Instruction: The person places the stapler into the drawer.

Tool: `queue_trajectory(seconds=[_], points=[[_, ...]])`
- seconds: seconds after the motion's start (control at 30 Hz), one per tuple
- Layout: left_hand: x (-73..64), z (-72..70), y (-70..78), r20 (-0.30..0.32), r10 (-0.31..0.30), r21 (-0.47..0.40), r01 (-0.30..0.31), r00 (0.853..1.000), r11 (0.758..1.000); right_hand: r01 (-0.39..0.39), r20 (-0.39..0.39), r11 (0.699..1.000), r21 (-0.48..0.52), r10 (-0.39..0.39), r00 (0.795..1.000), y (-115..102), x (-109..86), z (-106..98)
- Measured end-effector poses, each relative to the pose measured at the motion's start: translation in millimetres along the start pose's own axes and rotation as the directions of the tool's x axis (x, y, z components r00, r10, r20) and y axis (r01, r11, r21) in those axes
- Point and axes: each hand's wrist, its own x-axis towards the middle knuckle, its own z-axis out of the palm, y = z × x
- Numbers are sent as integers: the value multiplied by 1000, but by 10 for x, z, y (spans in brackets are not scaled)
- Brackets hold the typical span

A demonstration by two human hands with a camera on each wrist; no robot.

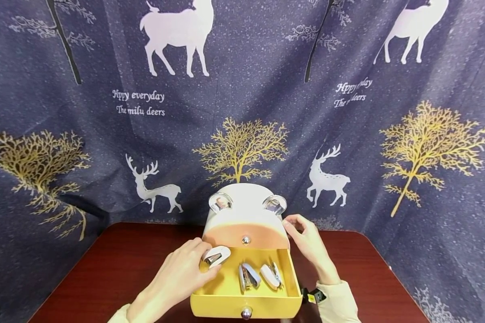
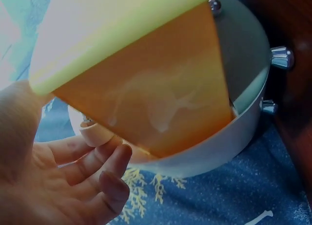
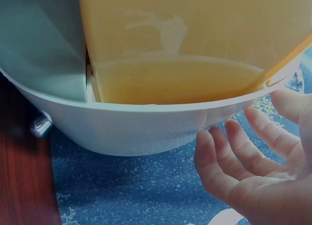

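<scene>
My left hand (image 1: pixel 182 269) holds a white stapler (image 1: pixel 224 253) between thumb and fingers, over the left side of a pulled-out yellow drawer (image 1: pixel 218 307). In the left wrist view the stapler (image 2: pixel 95 135) is small and partly hidden by the fingers. Inside the drawer lie a bluish-purple stapler (image 1: pixel 251 274) and another white stapler (image 1: pixel 269 276), side by side. My right hand (image 1: pixel 309 242) is at the right side of the white rounded cabinet (image 1: pixel 242 204), its fingers (image 3: pixel 207 152) loosely bent close to the wall; whether they touch it I cannot tell.
An orange-pink upper drawer front (image 1: pixel 222 235) with a silver knob sits shut above the open drawer. Two shiny ear-like pieces (image 1: pixel 275 204) stick out from the cabinet. The dark red table (image 1: pixel 372 278) ends at a deer-patterned cloth (image 1: pixel 242 89) behind.
</scene>
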Motion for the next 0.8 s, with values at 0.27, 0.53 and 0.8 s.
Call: queue_trajectory(seconds=[0.27,0.53,0.8], points=[[63,98,10,-39,95,23,-95,995,995,20,-6,1000,-21,-20,1000,23,5,0],[109,172,41,71,116,31,-118,991,993,5,-6,999,-32,-5,1000,-4,4,8],[164,253,50,151,138,67,-149,979,987,-10,-13,1000,-26,10,1000,-25,-5,7]])
